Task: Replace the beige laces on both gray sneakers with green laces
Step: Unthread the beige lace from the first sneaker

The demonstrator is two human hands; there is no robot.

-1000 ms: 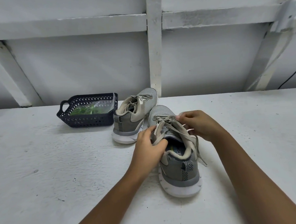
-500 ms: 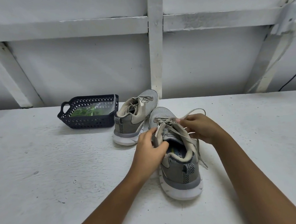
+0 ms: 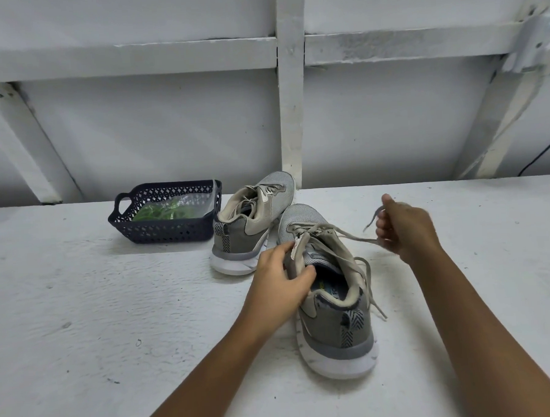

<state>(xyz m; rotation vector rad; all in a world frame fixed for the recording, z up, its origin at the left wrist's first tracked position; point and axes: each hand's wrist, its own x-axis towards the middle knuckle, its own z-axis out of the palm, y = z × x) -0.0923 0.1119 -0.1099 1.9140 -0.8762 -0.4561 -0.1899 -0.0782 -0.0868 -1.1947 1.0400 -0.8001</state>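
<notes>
Beige lace (image 3: 351, 236), flat and woven, runs taut from the upper eyelets of the near sneaker (image 3: 333, 317) to our right grip (image 3: 405, 230), which pinches its free end out to the side. Our left grip (image 3: 280, 281) clamps the collar edge, pinning the shoe to the rough white counter (image 3: 81, 314). We judge it best to pull along the eyelet line, one crossing at a time. Mesh toe, padded collar, thick white sole. The far sneaker (image 3: 252, 222) wears beige too; green laces (image 3: 159, 212) sit bagged in the dark lattice basket (image 3: 160, 230).
</notes>
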